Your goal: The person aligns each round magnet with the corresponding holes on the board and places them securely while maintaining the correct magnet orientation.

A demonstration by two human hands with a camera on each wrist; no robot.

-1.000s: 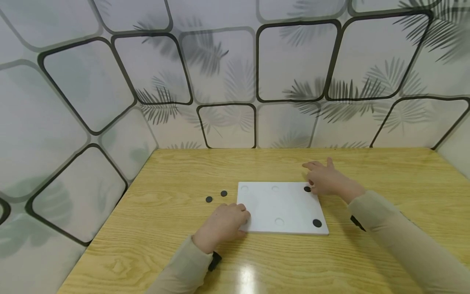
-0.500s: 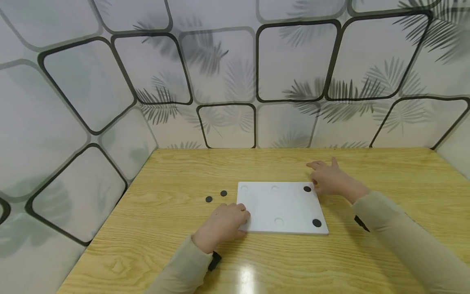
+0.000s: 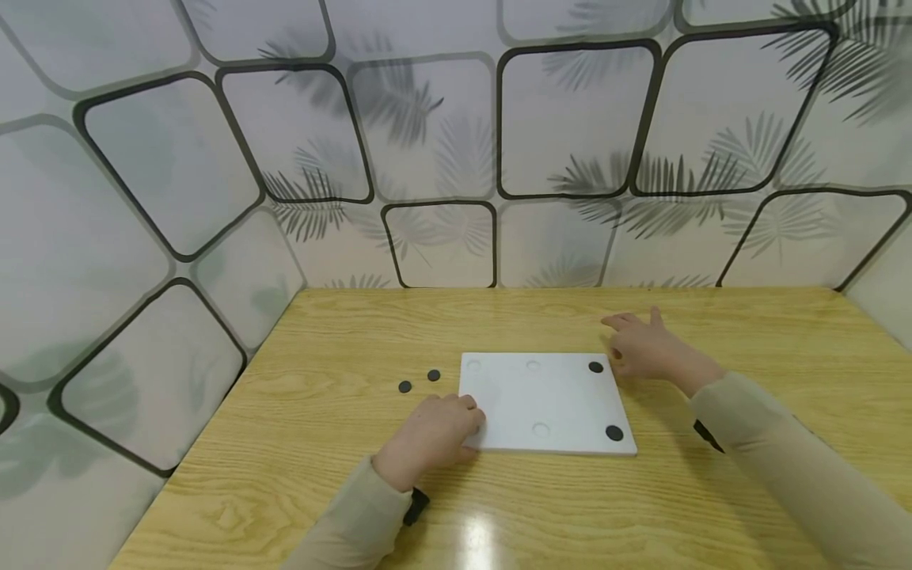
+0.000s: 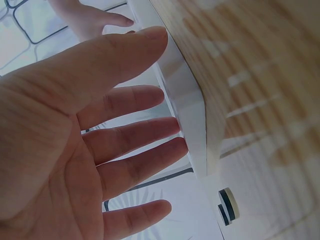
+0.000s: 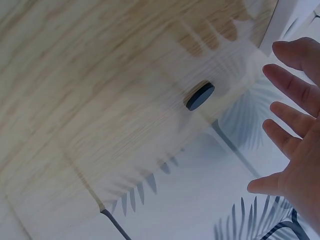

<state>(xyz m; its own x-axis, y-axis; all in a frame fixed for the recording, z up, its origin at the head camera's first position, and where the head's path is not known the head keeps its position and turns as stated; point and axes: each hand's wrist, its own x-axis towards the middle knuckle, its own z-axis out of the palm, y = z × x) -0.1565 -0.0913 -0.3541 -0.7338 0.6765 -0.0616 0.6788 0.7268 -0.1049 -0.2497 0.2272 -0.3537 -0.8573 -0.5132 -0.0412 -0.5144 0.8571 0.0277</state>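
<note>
A white board (image 3: pixel 545 400) with shallow round recesses lies flat on the table. One black disc (image 3: pixel 596 367) sits in its far right corner, and a second black disc (image 3: pixel 614 433) in the near right corner. My left hand (image 3: pixel 436 435) rests at the board's left edge; in the left wrist view its fingers (image 4: pixel 135 135) are extended against the board's side. Just off the far right corner is my right hand (image 3: pixel 641 348), fingers spread and holding nothing. The right wrist view has a black disc (image 5: pixel 200 96) on the table, apart from those fingers.
Two loose black discs, one (image 3: pixel 434 375) nearer the board and one (image 3: pixel 405 386) farther left, lie on the wooden table (image 3: pixel 342 340). Behind the table stands a patterned wall (image 3: pixel 442 237). A black wrist strap piece (image 3: pixel 416 505) shows under the left sleeve.
My right hand has drawn back to the right, off the far right disc, which now shows fully. The left hand and the loose discs have stayed in place.
</note>
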